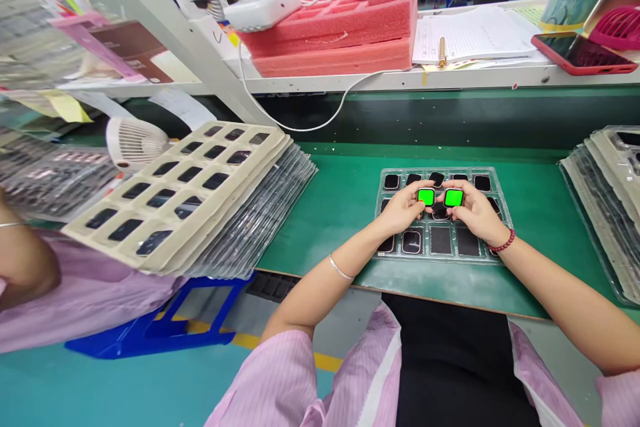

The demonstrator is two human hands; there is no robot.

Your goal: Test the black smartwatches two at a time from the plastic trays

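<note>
I hold one small square green-faced part [426, 197] in my left hand [400, 210] and a second green-faced part [453, 197] in my right hand [475, 212], both pinched just above the clear plastic tray [493, 255] on the green bench [335, 200]. I judge I am mid-placing; next needs free pockets. My fingers hide the pockets below.

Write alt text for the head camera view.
Left hand and right hand each hold a green-lit square screen over a clear tray of dark screens on a green bench.
</note>
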